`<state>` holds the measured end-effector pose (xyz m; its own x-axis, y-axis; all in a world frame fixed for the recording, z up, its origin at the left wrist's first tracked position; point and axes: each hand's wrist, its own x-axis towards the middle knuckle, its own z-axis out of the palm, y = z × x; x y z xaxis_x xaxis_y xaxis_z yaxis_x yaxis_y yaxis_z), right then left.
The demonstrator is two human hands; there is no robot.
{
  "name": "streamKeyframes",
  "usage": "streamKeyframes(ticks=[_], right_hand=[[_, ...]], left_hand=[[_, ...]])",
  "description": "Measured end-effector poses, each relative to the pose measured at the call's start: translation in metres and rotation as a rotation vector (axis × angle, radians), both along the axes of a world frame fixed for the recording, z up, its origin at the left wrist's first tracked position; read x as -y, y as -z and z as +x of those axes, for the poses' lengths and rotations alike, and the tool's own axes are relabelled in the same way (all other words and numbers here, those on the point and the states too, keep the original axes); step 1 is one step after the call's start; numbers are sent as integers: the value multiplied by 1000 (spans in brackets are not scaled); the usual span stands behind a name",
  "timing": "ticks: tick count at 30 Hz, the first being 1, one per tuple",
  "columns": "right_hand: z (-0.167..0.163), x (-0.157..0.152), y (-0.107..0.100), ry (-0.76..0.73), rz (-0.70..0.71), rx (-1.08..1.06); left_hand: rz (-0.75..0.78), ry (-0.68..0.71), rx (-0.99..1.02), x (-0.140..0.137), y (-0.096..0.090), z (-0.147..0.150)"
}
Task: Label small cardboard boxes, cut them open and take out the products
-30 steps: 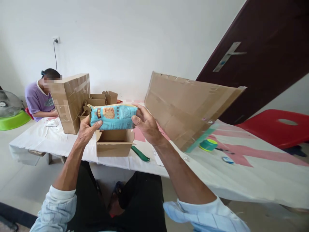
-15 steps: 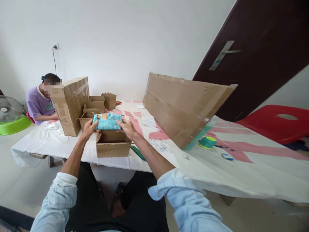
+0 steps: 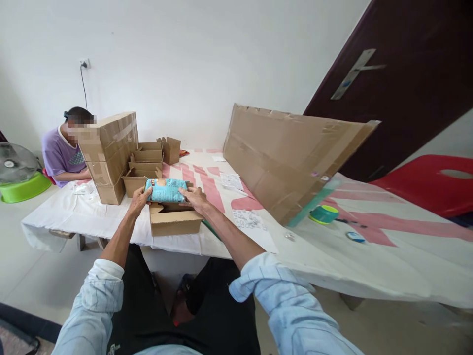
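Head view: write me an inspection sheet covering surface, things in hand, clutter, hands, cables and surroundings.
Surface: creased tablecloth, white with pink patches.
Things in hand: blue packet, held at the open box; whether they touch is unclear.
Clutter: taped box stack, printed sheet, green roll, large tilted cardboard piece.
Hands: left hand grips the blue packet's left end; right hand its right end.
Cables: black cord at wall socket; lower end hidden.
Surroundings: person in purple at left; red chair and dark door at right.
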<state>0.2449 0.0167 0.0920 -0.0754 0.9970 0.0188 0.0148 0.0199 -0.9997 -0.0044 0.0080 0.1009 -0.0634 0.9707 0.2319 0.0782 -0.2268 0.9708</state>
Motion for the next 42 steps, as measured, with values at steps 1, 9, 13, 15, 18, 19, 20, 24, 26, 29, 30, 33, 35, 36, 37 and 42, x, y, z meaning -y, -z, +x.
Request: streamKeyframes(ticks=[1, 9, 13, 15, 18, 19, 20, 24, 26, 29, 30, 33, 35, 36, 37, 42], right_hand=[[-1, 1, -2, 6, 0, -5], [7, 8, -54, -34, 170, -117], [14, 13, -84, -52, 367, -199], [17, 19, -96, -41, 417, -210], [19, 28, -108, -42, 483, -225], [19, 31, -111, -53, 503, -240], [20, 33, -113, -65, 521, -260], [19, 38, -116, -65, 560, -324], [18, 38, -115, -26, 561, -330], [15, 37, -111, 32, 560, -324], [15, 36, -109, 41, 559, -320], [13, 32, -103, 35, 562, -284], [15, 28, -97, 28, 577, -244], [18, 25, -92, 38, 587, -215], [22, 23, -87, 63, 593, -174], [55, 12, -38, 280, 398, 202]], left_hand=[[3, 0, 3, 0, -2, 1], [156, 16, 56, 5, -47, 2], [251, 24, 79, 10, -79, 2], [298, 36, 92, 14, -91, 2], [376, 74, 120, 21, -103, 4], [395, 86, 129, 24, -105, 4], [409, 96, 135, 26, -108, 4], [442, 116, 129, 36, -114, 4], [443, 126, 113, 40, -116, 4], [424, 164, 67, 43, -117, 2], [416, 176, 55, 42, -116, 1], [409, 176, 70, 38, -112, 0], [422, 152, 110, 33, -108, -3], [429, 134, 136, 30, -106, -6], [434, 113, 161, 27, -104, -11], [452, -50, 256, 14, -96, -48]])
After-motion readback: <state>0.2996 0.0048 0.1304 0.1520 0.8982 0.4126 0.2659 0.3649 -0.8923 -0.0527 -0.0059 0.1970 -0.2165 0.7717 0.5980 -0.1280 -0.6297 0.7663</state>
